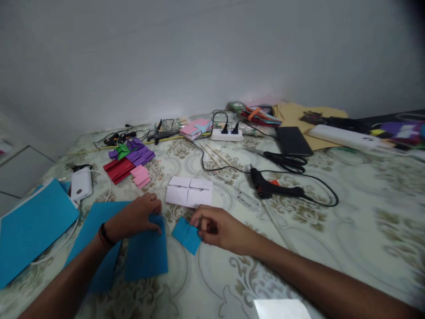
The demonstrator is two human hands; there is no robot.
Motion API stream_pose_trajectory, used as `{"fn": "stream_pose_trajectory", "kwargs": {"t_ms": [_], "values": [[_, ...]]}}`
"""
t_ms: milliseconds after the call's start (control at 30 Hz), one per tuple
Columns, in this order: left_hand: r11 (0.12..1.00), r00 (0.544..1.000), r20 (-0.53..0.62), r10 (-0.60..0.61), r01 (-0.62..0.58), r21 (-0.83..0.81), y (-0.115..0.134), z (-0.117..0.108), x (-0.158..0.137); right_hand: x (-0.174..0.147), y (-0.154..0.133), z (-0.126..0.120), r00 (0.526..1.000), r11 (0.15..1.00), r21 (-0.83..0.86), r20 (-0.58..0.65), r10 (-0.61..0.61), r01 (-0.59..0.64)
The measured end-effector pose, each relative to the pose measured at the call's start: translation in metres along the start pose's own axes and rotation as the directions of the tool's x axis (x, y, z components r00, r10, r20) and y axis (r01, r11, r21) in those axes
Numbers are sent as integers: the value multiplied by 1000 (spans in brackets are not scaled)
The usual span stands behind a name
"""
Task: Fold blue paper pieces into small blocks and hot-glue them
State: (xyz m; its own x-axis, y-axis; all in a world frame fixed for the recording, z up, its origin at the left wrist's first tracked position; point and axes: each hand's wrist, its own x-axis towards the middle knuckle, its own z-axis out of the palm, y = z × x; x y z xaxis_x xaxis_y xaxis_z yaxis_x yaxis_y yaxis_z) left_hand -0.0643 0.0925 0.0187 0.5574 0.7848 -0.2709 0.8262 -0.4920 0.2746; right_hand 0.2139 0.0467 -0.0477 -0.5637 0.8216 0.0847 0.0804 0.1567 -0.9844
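My left hand (pixel 141 215) is at the upper edge of a blue paper sheet (pixel 148 257), its thumb over the paper and its fingers curled. Another blue sheet (pixel 99 239) lies partly under my left forearm. Between thumb and fingers my right hand (pixel 215 228) pinches the corner of a small folded blue paper square (pixel 187 236), which rests on the patterned table cover. Just beyond both hands lies a white paper (pixel 189 191) with creases and folded flaps.
Folded red (pixel 118 170), pink (pixel 141 176) and purple papers (pixel 141 154) lie at back left, near a white power bank (pixel 81 183). On the right are a black glue gun (pixel 272 187) with its cord and scissors (pixel 285 160). A power strip (pixel 227 134) stands behind.
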Motion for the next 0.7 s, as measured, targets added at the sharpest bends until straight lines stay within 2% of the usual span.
{"fn": "stream_pose_trajectory", "kwargs": {"t_ms": [133, 233, 333, 433, 533, 600, 667, 700], "values": [[1000, 1000, 4, -14, 14, 12, 7, 1, -2, 3, 4, -1, 992, 989, -82, -24, -122, 120], [998, 998, 0, -70, 70, -3, 14, 5, -6, 5, 8, -1, 985, 981, -101, -12, -170, 168], [988, 997, 8, -77, 77, -132, 22, 3, -21, 6, 11, 0, 983, 979, -87, -9, -186, 184], [966, 999, 28, -23, 29, -258, 29, -9, -40, 6, 10, 0, 978, 976, -58, 18, -208, 208], [929, 997, -73, -1, -26, -369, 29, -17, -48, 5, 5, -2, 957, 955, -78, 57, -284, 287], [894, 981, -187, -44, -45, -446, 25, -16, -43, 5, 3, -3, 955, 952, -86, 53, -290, 294], [839, 932, -337, -131, -77, -539, 21, -8, -34, 5, 2, -4, 972, 969, -69, 17, -236, 236], [808, 913, -365, -184, -71, -585, 19, -2, -29, 6, 2, -4, 979, 978, -54, -4, -202, 201]]}}
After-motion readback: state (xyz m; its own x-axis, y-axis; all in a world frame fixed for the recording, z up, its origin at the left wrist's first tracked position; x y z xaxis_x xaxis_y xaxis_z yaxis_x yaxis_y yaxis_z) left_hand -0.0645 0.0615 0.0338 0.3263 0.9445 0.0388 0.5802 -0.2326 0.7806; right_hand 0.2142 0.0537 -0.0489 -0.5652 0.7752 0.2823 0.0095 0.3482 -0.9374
